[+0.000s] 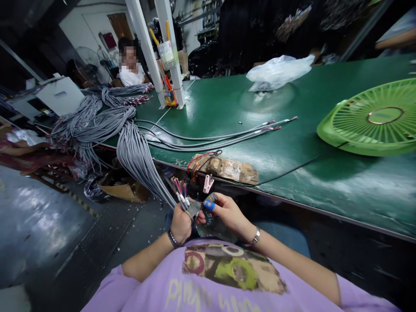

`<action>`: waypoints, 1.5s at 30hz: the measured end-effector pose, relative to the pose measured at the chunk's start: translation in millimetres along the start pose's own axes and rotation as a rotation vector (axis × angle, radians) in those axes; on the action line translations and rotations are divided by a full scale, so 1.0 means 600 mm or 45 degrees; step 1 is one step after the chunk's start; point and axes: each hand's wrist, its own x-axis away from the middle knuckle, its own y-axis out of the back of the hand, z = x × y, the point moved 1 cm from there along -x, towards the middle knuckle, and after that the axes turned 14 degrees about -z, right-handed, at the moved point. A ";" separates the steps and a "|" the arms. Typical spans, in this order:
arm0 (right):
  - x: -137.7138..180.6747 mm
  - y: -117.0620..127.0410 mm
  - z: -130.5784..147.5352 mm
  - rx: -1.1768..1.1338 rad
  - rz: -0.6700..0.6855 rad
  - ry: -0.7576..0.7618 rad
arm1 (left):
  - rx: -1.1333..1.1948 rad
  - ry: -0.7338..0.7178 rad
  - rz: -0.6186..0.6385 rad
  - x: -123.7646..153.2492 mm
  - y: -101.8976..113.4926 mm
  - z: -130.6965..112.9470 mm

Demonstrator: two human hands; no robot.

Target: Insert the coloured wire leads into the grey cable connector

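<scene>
Cables clutched in the left hand, lower centre of the frame! Right hand just beside; pinching anything, can't tell. 1 green fan, far right.

This is a workshop. Heaps of gray wires lie on a long green table. A cup with yellow-handled tools is on a white post. Another person is farther back, past the wires. On the gray floor there is a striped line, yellow and black.
</scene>
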 end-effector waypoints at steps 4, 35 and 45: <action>-0.001 0.000 -0.004 -0.029 0.006 0.007 | 0.049 -0.007 -0.041 -0.003 0.000 0.000; -0.017 -0.008 0.006 0.024 0.181 -0.067 | -0.161 -0.109 0.175 -0.007 0.015 0.025; -0.003 -0.018 0.006 -0.090 0.235 -0.120 | -0.219 -0.102 0.219 -0.007 0.020 0.026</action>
